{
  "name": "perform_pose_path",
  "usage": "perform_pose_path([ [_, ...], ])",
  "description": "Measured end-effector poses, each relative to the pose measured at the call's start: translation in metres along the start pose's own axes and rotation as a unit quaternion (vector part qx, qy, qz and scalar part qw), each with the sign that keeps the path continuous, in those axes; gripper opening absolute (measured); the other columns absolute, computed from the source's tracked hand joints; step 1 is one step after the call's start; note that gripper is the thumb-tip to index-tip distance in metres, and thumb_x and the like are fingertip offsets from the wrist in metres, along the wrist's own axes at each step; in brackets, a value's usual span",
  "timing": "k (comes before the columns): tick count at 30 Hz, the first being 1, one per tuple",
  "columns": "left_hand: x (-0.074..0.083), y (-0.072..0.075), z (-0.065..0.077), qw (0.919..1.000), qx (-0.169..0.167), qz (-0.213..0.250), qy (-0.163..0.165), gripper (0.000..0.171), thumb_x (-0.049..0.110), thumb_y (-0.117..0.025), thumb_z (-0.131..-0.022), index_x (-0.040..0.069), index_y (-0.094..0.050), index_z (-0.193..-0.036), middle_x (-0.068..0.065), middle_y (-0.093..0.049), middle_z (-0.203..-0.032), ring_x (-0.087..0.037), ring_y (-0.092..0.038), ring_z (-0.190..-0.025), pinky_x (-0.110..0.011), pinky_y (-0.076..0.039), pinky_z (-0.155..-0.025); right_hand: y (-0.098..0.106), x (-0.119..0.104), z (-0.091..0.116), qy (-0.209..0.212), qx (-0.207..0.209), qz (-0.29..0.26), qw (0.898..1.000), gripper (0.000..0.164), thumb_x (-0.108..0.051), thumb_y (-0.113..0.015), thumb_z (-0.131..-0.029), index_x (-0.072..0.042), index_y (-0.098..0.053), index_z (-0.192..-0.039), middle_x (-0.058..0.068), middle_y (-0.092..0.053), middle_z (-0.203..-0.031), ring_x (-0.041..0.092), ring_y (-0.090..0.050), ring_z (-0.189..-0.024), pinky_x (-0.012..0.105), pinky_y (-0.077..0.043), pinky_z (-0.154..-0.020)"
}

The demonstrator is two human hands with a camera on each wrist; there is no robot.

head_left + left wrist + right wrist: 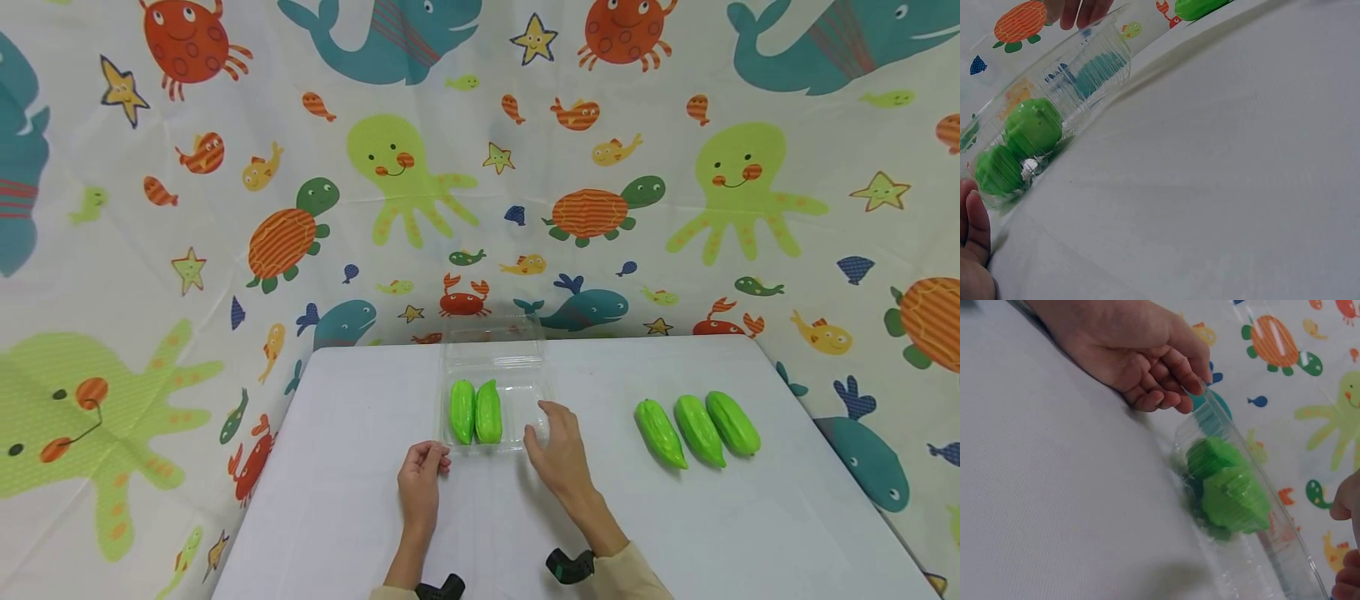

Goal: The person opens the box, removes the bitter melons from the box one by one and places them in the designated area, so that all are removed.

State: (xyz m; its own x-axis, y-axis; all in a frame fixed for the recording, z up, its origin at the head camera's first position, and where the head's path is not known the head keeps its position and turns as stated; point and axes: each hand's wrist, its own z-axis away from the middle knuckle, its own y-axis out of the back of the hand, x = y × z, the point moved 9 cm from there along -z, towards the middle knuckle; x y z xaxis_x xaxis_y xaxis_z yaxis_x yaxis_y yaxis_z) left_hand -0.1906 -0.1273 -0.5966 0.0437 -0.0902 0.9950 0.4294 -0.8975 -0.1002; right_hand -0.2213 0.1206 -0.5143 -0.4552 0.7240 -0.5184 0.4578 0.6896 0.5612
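A clear plastic box with its lid raised at the back stands on the table. Side by side in its left part lie two bright green, ridged, gourd-like fruits; the right part of the box holds none. My left hand pinches the box's front left corner, its fingertips at the rim in the right wrist view. Above the box's right side hovers my right hand, fingers spread and loosely bent, nothing in them.
Three more green gourd-like fruits lie in a slanted row on the white table, right of the box. Behind the table hangs a cloth printed with sea animals.
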Motion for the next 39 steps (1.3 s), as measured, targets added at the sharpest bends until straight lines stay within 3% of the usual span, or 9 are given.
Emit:
perform_pose_path([
  [23, 0.004, 0.001, -0.003, 1.0000, -0.003, -0.004, 0.005, 0.014, 0.007, -0.058, -0.099, -0.005, -0.062, -0.103, -0.030, -0.068, -0.097, -0.012, -0.064, -0.073, -0.022, -0.056, -0.067, -0.025, -0.007, -0.004, -0.025, -0.064, -0.008, 0.998, 0.046, -0.010, -0.075, -0.083, 0.005, -0.059, -0.124, 0.022, -0.063, -0.121, 0.036, -0.061, -0.109, 0.044, -0.056, -0.090],
  [33, 0.001, 0.001, -0.004, 0.9999, -0.005, 0.001, 0.009, 0.013, 0.009, -0.059, -0.100, -0.004, -0.062, -0.103, -0.020, -0.069, -0.094, -0.011, -0.064, -0.074, -0.022, -0.057, -0.068, -0.040, -0.011, -0.005, -0.029, -0.086, -0.011, 0.996, 0.046, -0.012, -0.073, -0.084, 0.006, -0.059, -0.124, 0.023, -0.063, -0.120, 0.037, -0.061, -0.111, 0.046, -0.056, -0.092],
  [39, 0.004, 0.001, -0.004, 0.9999, -0.006, 0.007, 0.008, 0.013, 0.007, -0.059, -0.099, -0.005, -0.062, -0.102, -0.019, -0.069, -0.092, -0.012, -0.064, -0.073, -0.023, -0.057, -0.067, -0.047, -0.013, -0.006, -0.015, -0.085, -0.002, 0.996, 0.047, -0.012, -0.074, -0.082, 0.007, -0.059, -0.123, 0.023, -0.064, -0.116, 0.037, -0.064, -0.105, 0.044, -0.058, -0.086],
])
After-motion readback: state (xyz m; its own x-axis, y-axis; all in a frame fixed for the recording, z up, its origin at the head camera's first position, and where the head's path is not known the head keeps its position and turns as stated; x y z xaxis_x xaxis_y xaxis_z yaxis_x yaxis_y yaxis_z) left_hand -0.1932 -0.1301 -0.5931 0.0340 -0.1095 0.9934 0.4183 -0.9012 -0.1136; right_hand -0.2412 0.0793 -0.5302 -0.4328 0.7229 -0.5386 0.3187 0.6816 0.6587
